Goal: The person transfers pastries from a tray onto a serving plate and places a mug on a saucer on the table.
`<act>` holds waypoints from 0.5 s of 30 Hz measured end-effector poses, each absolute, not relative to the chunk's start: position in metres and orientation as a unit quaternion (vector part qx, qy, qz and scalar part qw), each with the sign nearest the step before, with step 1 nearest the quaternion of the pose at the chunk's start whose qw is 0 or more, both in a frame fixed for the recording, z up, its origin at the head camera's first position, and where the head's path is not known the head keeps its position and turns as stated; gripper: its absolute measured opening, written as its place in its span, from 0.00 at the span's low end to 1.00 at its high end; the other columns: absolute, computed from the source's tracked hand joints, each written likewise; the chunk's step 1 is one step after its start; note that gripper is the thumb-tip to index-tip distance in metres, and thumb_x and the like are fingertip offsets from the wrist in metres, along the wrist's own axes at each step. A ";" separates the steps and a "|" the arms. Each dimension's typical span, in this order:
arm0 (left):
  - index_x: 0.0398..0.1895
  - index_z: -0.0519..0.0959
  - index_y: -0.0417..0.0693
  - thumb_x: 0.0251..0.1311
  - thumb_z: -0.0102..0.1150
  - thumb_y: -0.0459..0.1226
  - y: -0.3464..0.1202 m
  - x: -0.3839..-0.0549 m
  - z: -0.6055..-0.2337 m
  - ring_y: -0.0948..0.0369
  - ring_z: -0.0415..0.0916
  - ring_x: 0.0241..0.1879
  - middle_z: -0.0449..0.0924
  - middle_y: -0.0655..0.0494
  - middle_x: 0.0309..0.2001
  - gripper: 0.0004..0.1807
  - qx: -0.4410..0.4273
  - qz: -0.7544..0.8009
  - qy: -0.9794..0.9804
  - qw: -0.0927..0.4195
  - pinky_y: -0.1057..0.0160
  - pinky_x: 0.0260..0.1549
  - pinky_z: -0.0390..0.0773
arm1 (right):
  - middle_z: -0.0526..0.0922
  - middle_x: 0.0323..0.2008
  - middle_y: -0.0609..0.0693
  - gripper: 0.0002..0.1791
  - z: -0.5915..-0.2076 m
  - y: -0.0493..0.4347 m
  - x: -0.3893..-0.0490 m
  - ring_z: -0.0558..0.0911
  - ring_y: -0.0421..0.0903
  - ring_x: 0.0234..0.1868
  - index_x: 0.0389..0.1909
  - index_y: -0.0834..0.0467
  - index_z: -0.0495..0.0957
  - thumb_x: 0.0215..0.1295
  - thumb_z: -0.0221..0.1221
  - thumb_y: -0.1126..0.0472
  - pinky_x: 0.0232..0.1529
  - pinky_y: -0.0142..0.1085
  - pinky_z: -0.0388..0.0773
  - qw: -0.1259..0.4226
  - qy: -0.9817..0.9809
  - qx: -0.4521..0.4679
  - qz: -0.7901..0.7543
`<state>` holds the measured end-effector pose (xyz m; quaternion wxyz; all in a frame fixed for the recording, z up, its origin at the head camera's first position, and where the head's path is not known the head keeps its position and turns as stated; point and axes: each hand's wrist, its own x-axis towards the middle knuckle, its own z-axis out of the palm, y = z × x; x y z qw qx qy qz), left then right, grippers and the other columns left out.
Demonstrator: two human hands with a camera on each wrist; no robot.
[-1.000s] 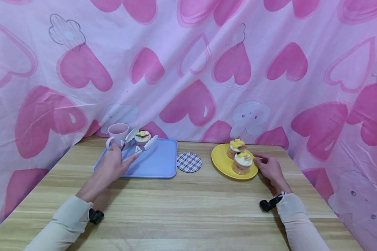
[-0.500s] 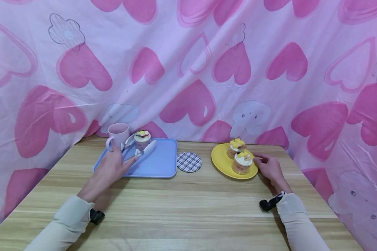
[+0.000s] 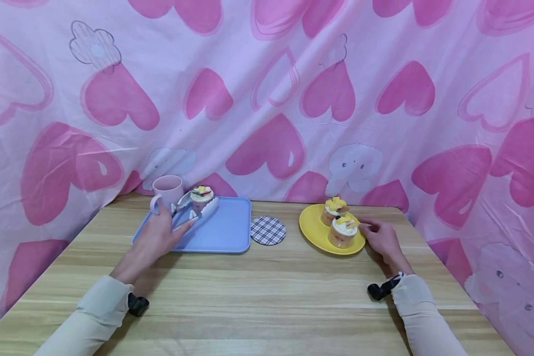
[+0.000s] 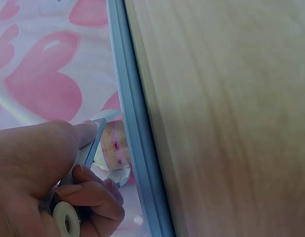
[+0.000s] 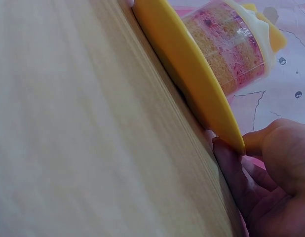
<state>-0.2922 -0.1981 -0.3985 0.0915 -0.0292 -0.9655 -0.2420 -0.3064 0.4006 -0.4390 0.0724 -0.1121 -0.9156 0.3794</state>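
Observation:
My left hand (image 3: 157, 233) grips a pair of tongs (image 3: 207, 209) over the blue tray (image 3: 228, 232). The tong arms stand on either side of a dessert cup (image 3: 202, 196) topped with cream and fruit. In the left wrist view the tong ends lie beside the layered cake cup (image 4: 114, 145); whether both touch it I cannot tell. At the right, my right hand (image 3: 381, 241) pinches the rim of a yellow plate (image 3: 310, 231) between thumb and fingers. Two dessert cups stand on that plate, a front cup (image 3: 341, 234) and a back cup (image 3: 330, 214).
A pink mug (image 3: 168, 187) stands at the tray's back left, close to my left hand and the tongs. Between tray and plate lies a round checked coaster (image 3: 268, 230). A pink heart-patterned cloth (image 3: 267, 148) hangs behind the wooden table (image 3: 267, 301).
The tong ends have come down and drawn nearer together around the cup on the tray, with my left hand narrowing its grip. My right hand and the plate have not visibly moved.

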 end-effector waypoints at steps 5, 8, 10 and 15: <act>0.76 0.35 0.26 0.62 0.61 0.61 -0.199 -0.294 -0.399 0.44 0.78 0.41 0.75 0.34 0.38 0.63 -0.024 -0.241 -0.967 0.080 0.52 0.35 0.79 | 0.79 0.58 0.60 0.23 -0.440 0.401 -0.306 0.76 0.54 0.58 0.68 0.50 0.73 0.76 0.53 0.50 0.54 0.42 0.74 0.072 -0.913 -0.113 0.386; 0.75 0.37 0.25 0.62 0.61 0.60 -0.199 -0.294 -0.400 0.44 0.77 0.41 0.74 0.33 0.40 0.62 -0.024 -0.241 -0.967 0.081 0.52 0.35 0.79 | 0.79 0.58 0.61 0.23 -0.441 0.401 -0.305 0.76 0.54 0.58 0.68 0.51 0.73 0.76 0.53 0.50 0.53 0.42 0.74 0.076 -0.912 -0.110 0.387; 0.75 0.38 0.24 0.62 0.61 0.60 -0.200 -0.294 -0.400 0.44 0.76 0.40 0.74 0.32 0.40 0.62 -0.027 -0.241 -0.966 0.084 0.52 0.35 0.78 | 0.80 0.58 0.62 0.24 -0.441 0.401 -0.305 0.76 0.54 0.57 0.68 0.51 0.73 0.76 0.53 0.50 0.53 0.42 0.74 0.078 -0.913 -0.106 0.386; 0.73 0.42 0.23 0.62 0.62 0.60 -0.200 -0.293 -0.400 0.43 0.77 0.42 0.74 0.29 0.42 0.60 -0.031 -0.241 -0.966 0.088 0.48 0.38 0.78 | 0.80 0.56 0.61 0.23 -0.441 0.402 -0.305 0.77 0.54 0.56 0.68 0.50 0.74 0.76 0.53 0.49 0.52 0.41 0.73 0.079 -0.915 -0.104 0.382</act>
